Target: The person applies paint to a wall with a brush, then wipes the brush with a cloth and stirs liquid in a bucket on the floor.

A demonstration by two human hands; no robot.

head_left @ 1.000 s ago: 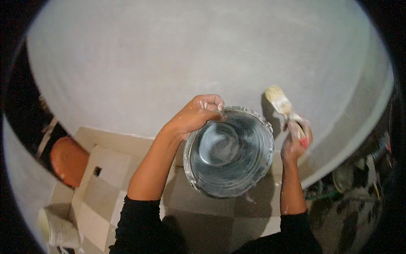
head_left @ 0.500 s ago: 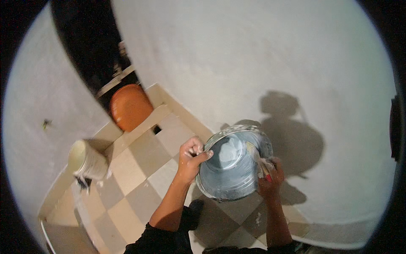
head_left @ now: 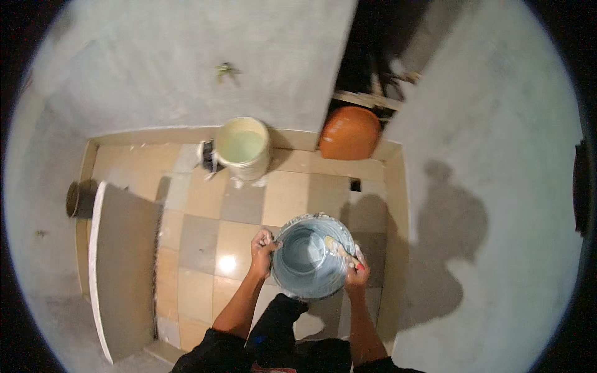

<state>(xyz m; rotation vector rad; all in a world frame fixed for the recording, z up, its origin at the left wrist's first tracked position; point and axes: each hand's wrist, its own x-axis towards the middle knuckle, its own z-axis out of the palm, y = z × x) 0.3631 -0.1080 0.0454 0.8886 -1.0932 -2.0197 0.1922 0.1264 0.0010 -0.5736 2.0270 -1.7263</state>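
Grey bucket [head_left: 298, 280] held above the floor [head_left: 239, 242], nearer its right edge; left fingers [head_left: 265, 238] clamped on the rim, right fingers [head_left: 364, 268] closed round a brush [head_left: 339, 248] at the mouth. I judge brush-loading underway; lifting out calls for a steady bucket.

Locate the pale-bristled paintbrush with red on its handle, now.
In the head view, right of and below centre, the pale-bristled paintbrush is in the right grip, its bristles overlapping the right half of the round grey bucket.
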